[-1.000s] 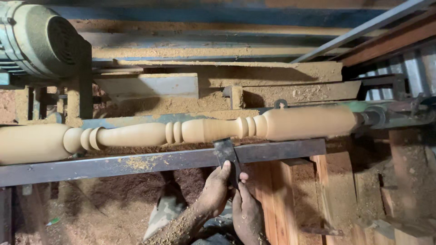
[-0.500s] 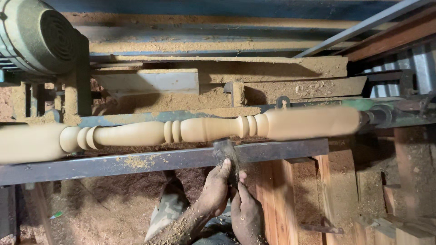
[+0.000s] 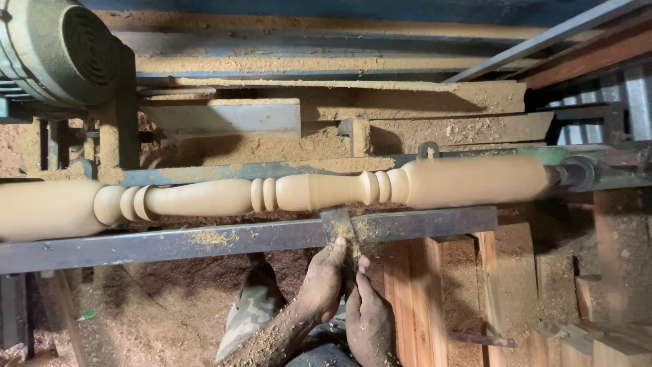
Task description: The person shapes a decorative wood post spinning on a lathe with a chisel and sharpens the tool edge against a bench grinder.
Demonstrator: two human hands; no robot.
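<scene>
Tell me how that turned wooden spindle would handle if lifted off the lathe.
The spindle looks like solid wood, so probably stiff and fairly heavy. Being round all along, it would likely roll on a flat surface. Its thin necks beside the beads may be the weakest spots, and the sawdust on the rest suggests a dusty, slightly slippery grip.

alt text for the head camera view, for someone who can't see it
Both hands, the left hand and right hand, press a flat chisel over a steel tool rest against a pale turned wooden spindle lying across a lathe. Sawdust coats the hands and the lathe bed; a green motor sits at upper left.
</scene>
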